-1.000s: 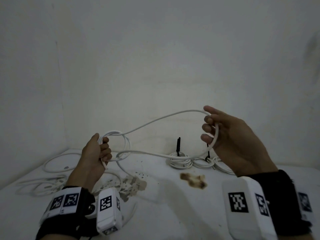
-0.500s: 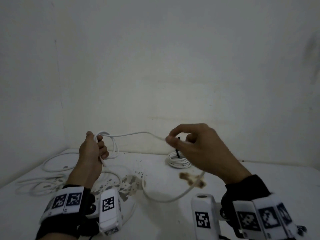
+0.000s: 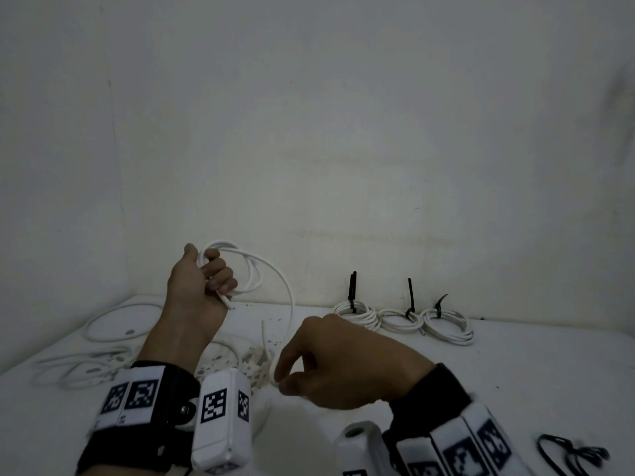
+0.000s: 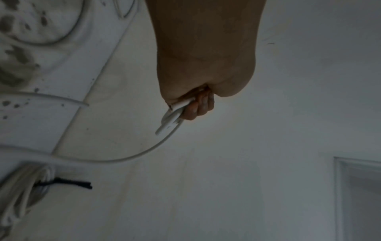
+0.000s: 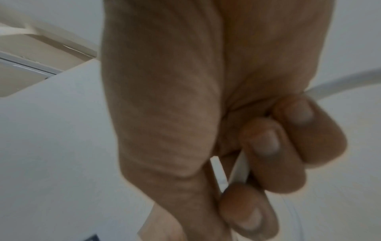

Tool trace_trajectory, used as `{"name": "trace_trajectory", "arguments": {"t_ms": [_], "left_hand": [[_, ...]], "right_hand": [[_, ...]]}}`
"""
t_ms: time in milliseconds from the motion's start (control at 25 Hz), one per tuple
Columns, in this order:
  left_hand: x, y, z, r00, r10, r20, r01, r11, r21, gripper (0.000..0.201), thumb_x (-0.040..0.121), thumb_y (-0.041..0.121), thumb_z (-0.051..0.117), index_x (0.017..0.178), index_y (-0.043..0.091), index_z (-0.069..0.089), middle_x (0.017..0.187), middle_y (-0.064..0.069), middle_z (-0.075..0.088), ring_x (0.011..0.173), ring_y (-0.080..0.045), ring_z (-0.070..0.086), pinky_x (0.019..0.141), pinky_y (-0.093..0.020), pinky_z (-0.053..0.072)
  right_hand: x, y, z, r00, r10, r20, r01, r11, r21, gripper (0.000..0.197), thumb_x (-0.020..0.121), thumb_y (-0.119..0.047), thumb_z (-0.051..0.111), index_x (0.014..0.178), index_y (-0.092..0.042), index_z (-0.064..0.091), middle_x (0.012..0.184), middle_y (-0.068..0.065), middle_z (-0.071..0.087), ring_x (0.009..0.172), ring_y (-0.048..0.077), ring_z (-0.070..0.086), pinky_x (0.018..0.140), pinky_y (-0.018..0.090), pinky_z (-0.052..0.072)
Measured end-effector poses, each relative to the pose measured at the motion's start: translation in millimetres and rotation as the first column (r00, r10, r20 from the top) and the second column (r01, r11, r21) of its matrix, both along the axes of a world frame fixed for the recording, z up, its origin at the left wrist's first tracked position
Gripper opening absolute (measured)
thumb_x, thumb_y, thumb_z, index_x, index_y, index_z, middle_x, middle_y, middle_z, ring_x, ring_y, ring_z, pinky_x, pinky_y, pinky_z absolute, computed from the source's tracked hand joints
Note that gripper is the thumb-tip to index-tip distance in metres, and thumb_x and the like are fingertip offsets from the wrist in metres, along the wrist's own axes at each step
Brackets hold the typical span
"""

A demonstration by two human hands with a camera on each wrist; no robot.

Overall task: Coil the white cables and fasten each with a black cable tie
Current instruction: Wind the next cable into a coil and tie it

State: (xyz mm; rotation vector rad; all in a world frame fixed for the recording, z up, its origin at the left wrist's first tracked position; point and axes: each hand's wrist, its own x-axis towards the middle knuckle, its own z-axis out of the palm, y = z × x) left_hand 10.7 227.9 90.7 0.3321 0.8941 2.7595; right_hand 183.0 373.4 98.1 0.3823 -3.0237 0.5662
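Gripping a small coil of white cable [image 3: 252, 273] in the raised left hand [image 3: 197, 286], fingers curled tight round the loops, one cut end sticking out below the fist. From this coil a free strand arcing down toward 5 o'clock into the right hand [image 3: 330, 364], pinched there between thumb and bent fingers, low above the white table [image 3: 515, 379]. At 2 o'clock from the right hand, against the wall, three finished coils [image 3: 402, 319] side by side, each bound with a black cable tie [image 3: 352, 286] standing upward. At 9 o'clock, loose white cables [image 3: 113, 324] spread flat on the table. At 4 o'clock, near the frame corner, spare black ties [image 3: 567, 456], blurred.

Left wrist view: fist [image 4: 198, 104] closed on several strands [image 4: 173, 115], short end poking out at 8 o'clock, one strand curving away toward the table at 8 o'clock. One tied coil [image 4: 18, 189] in the lower left corner.

Right wrist view: fingertips [image 5: 266, 143] curled and clamped on the strand [image 5: 240, 169], which leaves toward 2 o'clock; a short cut end [image 5: 218, 171] just beside it.
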Motion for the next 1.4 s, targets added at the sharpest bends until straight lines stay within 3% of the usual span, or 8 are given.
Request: {"name": "trace_trajectory", "arguments": {"t_ms": [160, 280, 440, 640, 800, 1120, 1240, 1400], "left_hand": [[9, 6, 3, 0.995, -0.103, 0.008, 0.100, 0.982, 0.162, 0.045, 0.106, 0.040, 0.025, 0.069, 0.020, 0.040, 0.044, 0.010, 0.025, 0.033, -0.008, 0.022, 0.035, -0.017, 0.022], [17, 14, 3, 0.987, -0.162, 0.012, 0.154, 0.953, 0.263, 0.045, 0.105, 0.029, 0.029, 0.062, 0.019, 0.040, 0.042, 0.009, 0.024, 0.032, -0.008, 0.022, 0.035, -0.016, 0.022], [38, 42, 5, 0.976, -0.216, 0.018, 0.208, 0.957, 0.200, 0.046, 0.103, 0.026, 0.032, 0.058, 0.019, 0.039, 0.040, 0.008, 0.023, 0.029, -0.007, 0.021, 0.031, -0.017, 0.021], [53, 62, 3, 0.980, -0.197, -0.008, 0.197, 0.980, 0.020, 0.042, 0.104, 0.028, 0.032, 0.063, 0.020, 0.036, 0.042, 0.008, 0.019, 0.031, -0.006, 0.017, 0.032, -0.019, 0.017], [59, 67, -2, 0.985, -0.167, -0.036, 0.162, 0.979, -0.124, 0.042, 0.103, 0.030, 0.037, 0.063, 0.019, 0.038, 0.045, 0.008, 0.019, 0.033, -0.007, 0.016, 0.032, -0.019, 0.018], [64, 73, -8, 0.987, -0.155, -0.046, 0.145, 0.974, -0.172, 0.042, 0.103, 0.032, 0.039, 0.063, 0.019, 0.040, 0.045, 0.008, 0.020, 0.034, -0.006, 0.016, 0.033, -0.019, 0.017], [62, 71, -6, 0.987, -0.158, -0.044, 0.149, 0.976, -0.158, 0.042, 0.103, 0.032, 0.038, 0.063, 0.019, 0.040, 0.045, 0.008, 0.020, 0.033, -0.006, 0.016, 0.033, -0.019, 0.016], [72, 76, -3, 0.985, -0.144, -0.095, 0.114, 0.958, -0.263, 0.041, 0.104, 0.033, 0.038, 0.066, 0.018, 0.040, 0.045, 0.007, 0.021, 0.034, -0.007, 0.015, 0.033, -0.020, 0.016]], "right_hand": [[-15, 9, -10, 0.986, -0.132, -0.101, 0.127, 0.990, -0.060, 0.014, 0.091, -0.029, 0.066, 0.100, -0.024, 0.077, 0.090, 0.000, 0.071, 0.084, 0.014, 0.066, 0.081, 0.027, 0.054], [-26, 14, -17, 0.930, -0.355, -0.092, 0.291, 0.867, -0.404, 0.017, 0.095, -0.023, 0.062, 0.104, -0.016, 0.076, 0.078, 0.004, 0.070, 0.059, 0.009, 0.059, 0.055, 0.019, 0.046], [-30, 8, -14, 0.945, -0.186, 0.267, 0.311, 0.273, -0.910, 0.022, 0.099, -0.009, 0.054, 0.116, 0.001, 0.064, 0.080, 0.013, 0.066, 0.055, 0.020, 0.057, 0.052, 0.031, 0.053], [-30, 7, -12, 0.960, -0.039, 0.277, 0.259, -0.250, -0.933, 0.031, 0.085, -0.014, 0.045, 0.092, 0.000, 0.072, 0.090, 0.018, 0.064, 0.070, 0.029, 0.061, 0.072, 0.042, 0.057], [-28, 14, -4, 0.943, -0.132, 0.305, 0.248, -0.333, -0.910, 0.007, 0.088, -0.006, 0.062, 0.087, -0.003, 0.068, 0.090, 0.014, 0.063, 0.079, 0.027, 0.064, 0.075, 0.043, 0.059], [-32, 9, -14, 0.919, -0.081, 0.386, 0.288, -0.532, -0.796, 0.019, 0.083, 0.016, 0.061, 0.086, -0.003, 0.058, 0.110, 0.020, 0.052, 0.098, 0.030, 0.054, 0.063, 0.039, 0.059], [-31, 8, -12, 0.919, -0.061, 0.390, 0.309, -0.502, -0.808, 0.016, 0.087, 0.014, 0.057, 0.083, -0.001, 0.057, 0.090, 0.022, 0.058, 0.082, 0.033, 0.060, 0.087, 0.042, 0.056], [-36, 16, -13, 0.893, -0.123, 0.433, 0.351, -0.410, -0.842, 0.023, 0.087, 0.014, 0.043, 0.077, 0.000, 0.058, 0.080, 0.015, 0.067, 0.071, 0.025, 0.059, 0.069, 0.033, 0.047]]}}
